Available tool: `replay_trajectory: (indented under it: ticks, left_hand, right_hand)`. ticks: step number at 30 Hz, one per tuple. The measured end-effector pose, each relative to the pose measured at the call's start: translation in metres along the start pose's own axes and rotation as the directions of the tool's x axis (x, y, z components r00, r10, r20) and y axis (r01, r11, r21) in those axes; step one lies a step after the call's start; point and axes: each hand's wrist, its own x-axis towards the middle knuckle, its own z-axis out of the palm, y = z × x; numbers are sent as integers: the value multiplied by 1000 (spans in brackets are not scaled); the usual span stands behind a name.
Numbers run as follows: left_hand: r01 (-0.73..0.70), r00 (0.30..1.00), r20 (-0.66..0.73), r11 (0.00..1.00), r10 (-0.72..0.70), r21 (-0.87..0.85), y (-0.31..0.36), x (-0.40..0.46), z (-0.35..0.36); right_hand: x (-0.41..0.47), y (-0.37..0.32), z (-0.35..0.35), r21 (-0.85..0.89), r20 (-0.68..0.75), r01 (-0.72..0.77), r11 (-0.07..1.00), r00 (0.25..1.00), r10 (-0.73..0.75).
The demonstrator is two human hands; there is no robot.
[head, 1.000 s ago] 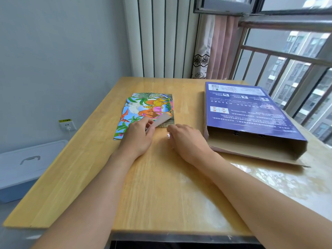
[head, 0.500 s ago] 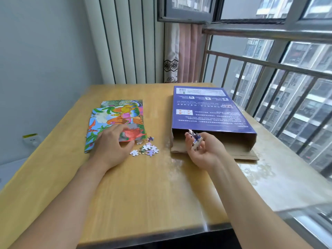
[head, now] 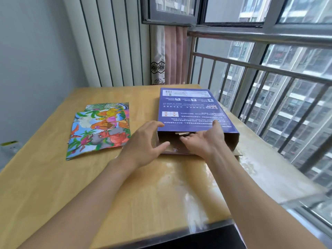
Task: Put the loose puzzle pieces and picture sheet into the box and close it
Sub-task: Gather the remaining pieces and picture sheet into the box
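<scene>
A person's 2 bare hands work at the open near end of 1 flat purple box (head: 194, 112) lying on a wooden table (head: 111, 191) beside a railed window. The box's long axis runs away from the person, and its mouth faces them. The left hand (head: 145, 146) is at the mouth's left corner, fingers spread and lightly curved, fingertips at the edge of the top panel and thumb low by the bottom flap; it looks to be steadying the opening rather than clamping it. The right hand (head: 204, 141) reaches into the mouth with its thumb up on the top panel and its fingers inside; whether those fingers hold any pieces cannot be told. 1 pale puzzle piece (head: 175, 150) shows on the brown bottom flap just inside the mouth, and a cardboard scrap sits deeper in; no loose pieces are visible on the table. 1 colourful picture sheet (head: 100, 128) lies flat to the left of the box, apart from it, long axis also running away from the person. The left hand is the nearer to it, so the sheet would likely be taken from that side and slid rightward into the mouth.
</scene>
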Motion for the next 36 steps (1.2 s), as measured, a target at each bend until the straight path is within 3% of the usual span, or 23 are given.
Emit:
replay_trajectory:
  ticks: [3, 5, 6, 7, 9, 11, 13, 15, 17, 20, 22, 24, 27, 30, 32, 36]
  left_hand:
    - [3, 999, -41, 1000, -2, 16, 3, 3, 13]
    - [-6, 998, -57, 1000, 5, -10, -2, -2, 16]
    - [-14, 998, -63, 1000, 12, -25, -5, -5, 17]
    - [-25, 997, -70, 999, 22, -30, -8, -8, 17]
    - [-36, 994, -99, 999, 34, -14, -10, -11, 16]
    - [-25, 991, -129, 1000, 24, -3, -9, -13, 14]
    - [8, 989, -149, 1000, -12, -25, -11, -14, 7]
    - [62, 981, -183, 998, -64, -21, -20, -13, -9]
    - [143, 975, -178, 988, -132, 53, -40, -14, -32]
    - [278, 961, -34, 944, -276, 177, -71, -22, -67]
    - [322, 942, 25, 923, -334, 212, -89, -33, -80]
    - [381, 917, 46, 905, -395, 188, -102, -44, -83]
    - [423, 902, 15, 889, -432, 176, -114, -49, -80]
    - [502, 860, -129, 864, -494, 35, -114, -46, -78]
    - [537, 822, -185, 841, -538, -57, -113, -45, -79]
    - [498, 844, -171, 861, -508, -99, -113, -46, -75]
  right_hand:
    - [-4, 5, -2, -106, 26, 59, 993, 998, -57]
    - [-12, 10, -8, -307, -40, 113, 945, 991, -131]
    - [-16, 11, -12, -471, -82, 138, 871, 977, -199]
    - [-20, 12, -18, -668, -83, 164, 726, 953, -291]
    - [-25, 12, -33, -954, 129, 231, 190, 891, -436]
    - [-32, 14, -41, -904, 402, 315, -290, 858, -320]
    - [-35, 18, -40, -719, 544, 421, -553, 836, -70]
    - [-30, 18, -36, -560, 547, 431, -708, 834, 75]
    - [-23, 13, -31, -554, 469, 347, -756, 881, 61]
    - [-17, 9, -26, -613, 400, 239, -753, 916, -34]
    - [-25, 26, -20, -574, 538, 298, -763, 840, -77]
    - [-34, 60, -6, -582, 646, 468, -665, 763, -27]
    - [-21, 109, 11, -623, 511, 480, -618, 848, 142]
    - [12, 131, 23, -665, 374, 344, -663, 922, 103]
    - [32, 143, 27, -652, 384, 341, -677, 919, 93]
    - [48, 155, 24, -544, 461, 410, -732, 875, 147]
